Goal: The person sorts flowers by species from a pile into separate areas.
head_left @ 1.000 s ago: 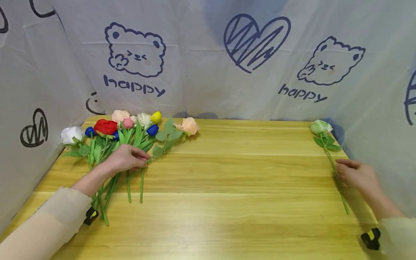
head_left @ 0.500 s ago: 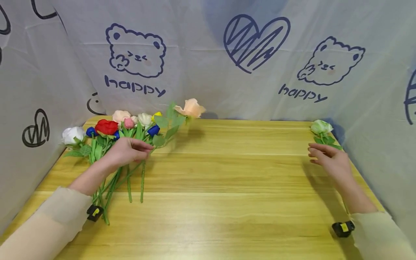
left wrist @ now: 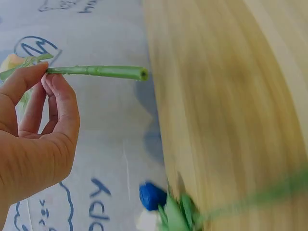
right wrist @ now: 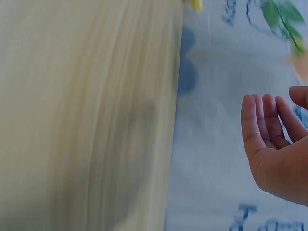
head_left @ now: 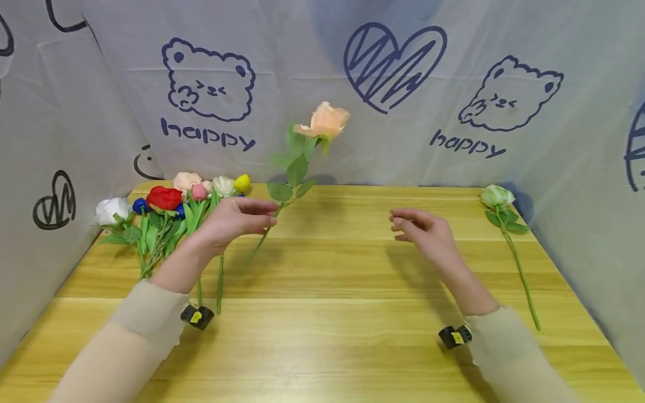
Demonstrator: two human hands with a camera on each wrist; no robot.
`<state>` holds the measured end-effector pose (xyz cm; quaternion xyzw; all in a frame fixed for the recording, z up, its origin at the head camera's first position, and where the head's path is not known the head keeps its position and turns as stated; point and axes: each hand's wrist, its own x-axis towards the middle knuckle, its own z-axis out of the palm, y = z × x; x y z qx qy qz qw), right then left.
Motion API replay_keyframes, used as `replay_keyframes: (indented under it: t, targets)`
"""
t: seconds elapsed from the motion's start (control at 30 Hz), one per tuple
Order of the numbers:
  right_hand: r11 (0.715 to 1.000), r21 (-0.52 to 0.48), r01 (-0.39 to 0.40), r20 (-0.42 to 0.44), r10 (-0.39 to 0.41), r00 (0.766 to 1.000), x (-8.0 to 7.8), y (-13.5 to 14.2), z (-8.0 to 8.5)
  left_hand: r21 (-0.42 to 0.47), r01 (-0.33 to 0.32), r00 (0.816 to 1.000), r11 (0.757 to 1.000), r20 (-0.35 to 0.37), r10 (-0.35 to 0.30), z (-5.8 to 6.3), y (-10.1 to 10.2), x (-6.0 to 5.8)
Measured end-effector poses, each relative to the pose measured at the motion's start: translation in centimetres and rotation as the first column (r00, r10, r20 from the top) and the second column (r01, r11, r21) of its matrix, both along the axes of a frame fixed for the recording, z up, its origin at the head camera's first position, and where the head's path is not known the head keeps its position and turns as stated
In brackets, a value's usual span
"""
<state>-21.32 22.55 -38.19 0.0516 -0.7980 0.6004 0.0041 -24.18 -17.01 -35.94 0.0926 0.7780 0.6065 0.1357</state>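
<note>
Pinching peach rose [head_left: 330, 122] by stem between left hand's [head_left: 234, 221] thumb and fingers, above middle back of table [head_left: 353, 347]
Tilted up and rightward; lower stem blurred in head view, cut end clear in left wrist view, bloom there mostly covered
Holding nothing in right hand [head_left: 425, 232], with fingers relaxed and slightly bent, above table's right half; partly cut off in right wrist view
At table's left end, heap of flowers [head_left: 163, 198], partly covered by left forearm [head_left: 176, 268]
Near table's right edge, green rose [head_left: 498, 197], fully visible in head view
</note>
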Motion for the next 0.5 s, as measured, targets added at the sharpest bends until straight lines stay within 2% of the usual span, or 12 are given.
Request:
replay_keyframes:
  t: [0.1, 0.23, 0.5]
  targets:
    - [0.998, -0.027, -0.064, 0.003, 0.064, 0.998, -0.1, -2.6, -0.3, 0.082, -0.024, 1.000, 0.996, 0.021, 0.022, 0.0, 1.7, -0.3]
    - [0.986, -0.072, -0.149, 0.017, 0.151, 0.988, 0.3, -5.6, -0.7, 0.195, -0.053, 0.998, 0.979, 0.037, 0.047, 0.0, 3.9, -0.5]
    - [0.951, -0.181, -0.252, 0.061, 0.266, 0.962, 0.9, -9.2, -1.1, 0.375, -0.109, 0.991, 0.920, 0.116, 0.070, -0.5, 7.9, -0.2]
